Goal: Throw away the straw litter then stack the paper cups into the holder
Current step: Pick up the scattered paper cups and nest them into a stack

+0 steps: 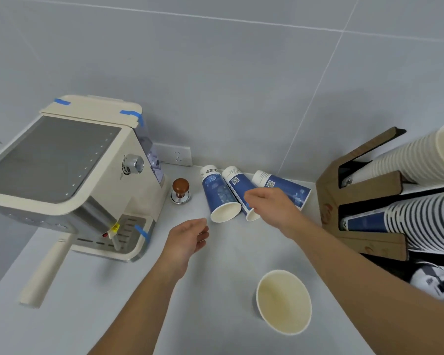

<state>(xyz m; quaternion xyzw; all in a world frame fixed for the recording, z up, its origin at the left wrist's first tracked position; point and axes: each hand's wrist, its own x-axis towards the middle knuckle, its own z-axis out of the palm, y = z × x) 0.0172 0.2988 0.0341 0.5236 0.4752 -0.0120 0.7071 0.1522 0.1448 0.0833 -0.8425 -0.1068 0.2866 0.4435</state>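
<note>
Three blue paper cups lie on their sides at the far edge of the counter [108,311], bases toward the wall: left cup [219,194], middle cup [237,187], right cup [283,185]. They lie side by side, left and middle touching.

A fourth cup [283,301] stands upright near the viewer, well apart from those three.

Cardboard holder [328,201] at right, carrying two visible stacks: white stack [405,160] far, striped blue stack [420,221] nearer.

Right hand [272,206] over the middle and right cups, fingers curled downward; contact cannot be told. Left hand [187,239] just near of the left cup, fingers loosely spread, holding nothing.

One coffee machine [69,180] at left; one tamper [180,190] between it and the cups.
</note>
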